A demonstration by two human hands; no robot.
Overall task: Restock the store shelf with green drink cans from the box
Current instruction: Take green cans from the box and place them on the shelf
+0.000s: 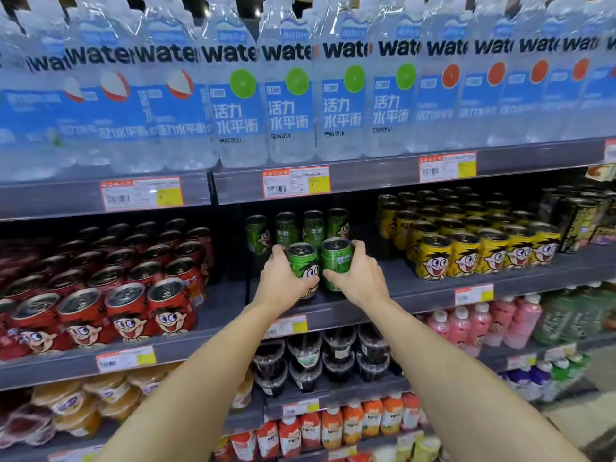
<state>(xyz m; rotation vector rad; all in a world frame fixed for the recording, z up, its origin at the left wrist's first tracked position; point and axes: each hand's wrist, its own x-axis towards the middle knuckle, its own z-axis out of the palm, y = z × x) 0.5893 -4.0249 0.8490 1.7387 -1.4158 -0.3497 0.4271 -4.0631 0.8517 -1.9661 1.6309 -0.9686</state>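
Two green drink cans stand side by side at the middle of the grey shelf (416,288). My left hand (281,283) grips the left green can (304,261), which shows a cartoon face. My right hand (358,278) grips the right green can (336,258). Both cans are upright, at or just above the shelf surface. Behind them a row of several more green cans (296,230) stands deeper in the shelf. The box is out of view.
Red cans (133,295) fill the shelf to the left, yellow cans (473,241) to the right. Water bottles (293,105) line the shelf above. Bare shelf lies on either side of the green cans. Lower shelves hold cups and small bottles.
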